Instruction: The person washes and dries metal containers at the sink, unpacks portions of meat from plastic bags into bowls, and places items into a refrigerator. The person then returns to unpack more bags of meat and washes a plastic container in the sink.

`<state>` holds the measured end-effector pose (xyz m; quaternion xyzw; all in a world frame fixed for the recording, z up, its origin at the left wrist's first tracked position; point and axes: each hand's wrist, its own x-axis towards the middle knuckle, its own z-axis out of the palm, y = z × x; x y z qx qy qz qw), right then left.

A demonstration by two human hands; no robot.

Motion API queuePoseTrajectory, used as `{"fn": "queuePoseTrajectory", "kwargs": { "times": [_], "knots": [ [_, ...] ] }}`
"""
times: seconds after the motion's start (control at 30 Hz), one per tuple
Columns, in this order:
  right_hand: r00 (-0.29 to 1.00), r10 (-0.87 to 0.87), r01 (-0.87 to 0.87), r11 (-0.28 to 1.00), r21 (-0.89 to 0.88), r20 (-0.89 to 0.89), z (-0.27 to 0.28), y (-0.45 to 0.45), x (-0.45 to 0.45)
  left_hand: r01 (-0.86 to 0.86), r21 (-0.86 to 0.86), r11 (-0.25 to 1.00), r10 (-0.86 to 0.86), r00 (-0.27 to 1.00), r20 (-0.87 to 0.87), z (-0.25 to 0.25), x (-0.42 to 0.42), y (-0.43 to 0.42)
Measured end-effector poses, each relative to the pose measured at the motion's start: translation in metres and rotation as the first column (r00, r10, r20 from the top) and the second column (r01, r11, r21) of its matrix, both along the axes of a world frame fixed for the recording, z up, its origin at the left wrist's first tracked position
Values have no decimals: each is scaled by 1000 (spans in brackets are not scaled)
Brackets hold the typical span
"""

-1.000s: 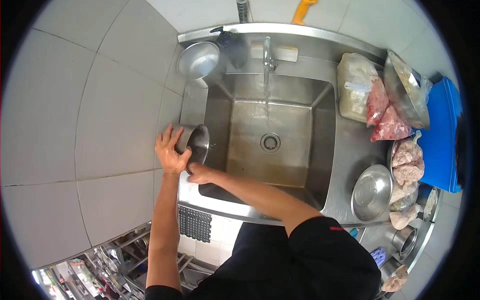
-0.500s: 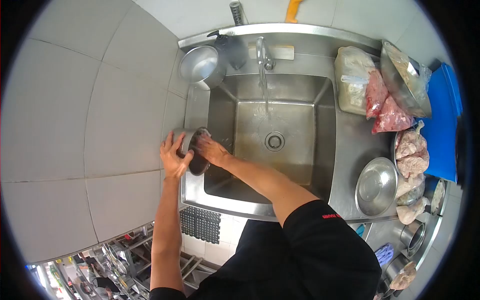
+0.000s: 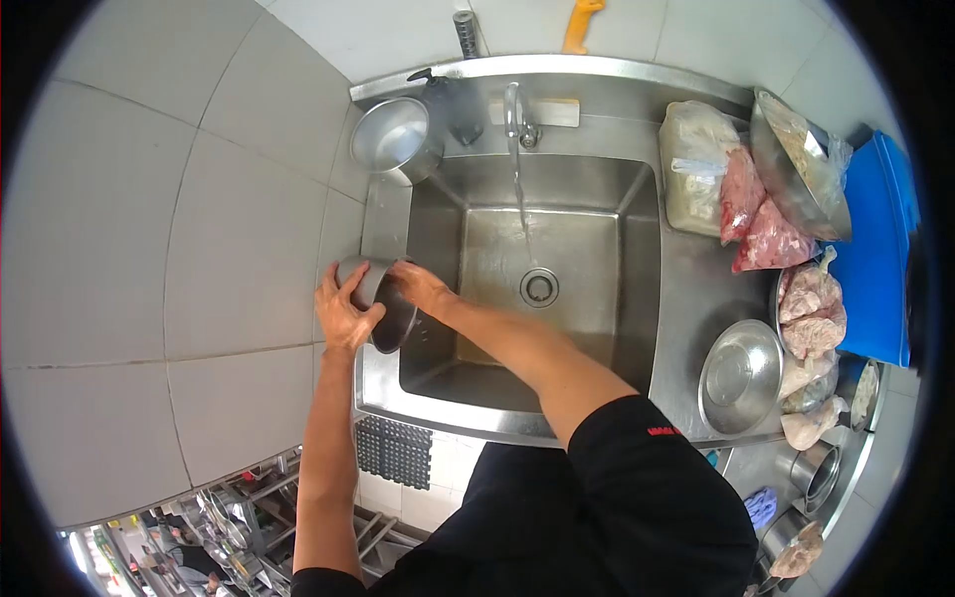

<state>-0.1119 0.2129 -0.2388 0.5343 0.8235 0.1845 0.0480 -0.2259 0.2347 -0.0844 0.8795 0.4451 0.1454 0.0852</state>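
Note:
My left hand point(image 3: 344, 316) grips a round steel pot point(image 3: 398, 320) from its outer side, fingers over the wall and thumb at the rim. The pot is tilted on its side over the left edge of the sink point(image 3: 487, 249), its mouth facing right. My right hand point(image 3: 422, 290) reaches into the pot's mouth. Its fingertips are hidden inside, so whether they hold anything does not show. From the faucet point(image 3: 512, 109) a stream of water point(image 3: 518, 189) runs into the sink near the drain point(image 3: 539, 288).
Another steel pot point(image 3: 391, 136) and a dark pump bottle point(image 3: 461, 114) stand at the sink's back left corner. To the right are a steel bowl point(image 3: 742, 378), bagged meat point(image 3: 773, 237), a tilted large bowl point(image 3: 796, 164) and a blue board point(image 3: 875, 259). A tiled wall point(image 3: 249, 249) is close on the left.
My right hand has shifted slightly and sits deeper in the pot's mouth, its fingers now less visible. The left hand keeps its grip on the pot. The whole view has shifted a little.

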Motion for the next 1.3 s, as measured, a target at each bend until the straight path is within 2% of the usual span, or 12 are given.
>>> {"fn": "queuePoseTrajectory", "kwargs": {
  "times": [0.07,0.1,0.17,0.4,0.47,0.57,0.63,0.73,0.87,1.0,1.1,1.3],
  "knots": [
    [792,-179,197,980,-34,-583,-9,-17,-22,39,29,999,-41,998,46,-3,-1,2],
    [557,-11,44,999,15,-830,7,-49,-32,73,57,996,-78,992,94,-8,-1,2],
    [19,-466,-208,863,-460,-884,36,-60,-77,84,69,994,-96,976,195,-22,-17,5],
    [-152,-436,-138,898,-417,-887,88,-73,21,273,-308,911,42,684,728,-44,29,-6],
    [535,-472,362,878,-314,-701,54,-79,74,424,-406,810,124,552,825,-81,47,3],
    [522,-521,612,780,-129,-676,42,-59,132,503,-584,637,310,527,791,-87,113,-26],
    [-165,-310,704,628,-332,-936,47,-40,143,553,-690,466,490,488,722,-95,146,-33],
    [335,-491,386,850,-358,-804,18,-67,147,535,-673,510,464,488,739,-114,163,-5],
    [390,-647,578,726,-373,-655,23,-59,191,454,-638,622,395,522,756,-124,180,-15],
    [224,-506,528,781,-333,-833,14,-45,167,423,-826,374,613,555,562,-139,183,-5],
    [476,-765,472,639,-607,-435,100,-49,173,316,-925,211,775,523,355,-177,177,13],
    [335,-221,437,898,-56,-916,156,13,200,253,-844,-473,833,440,-335,-161,195,-18]
  ]
}}
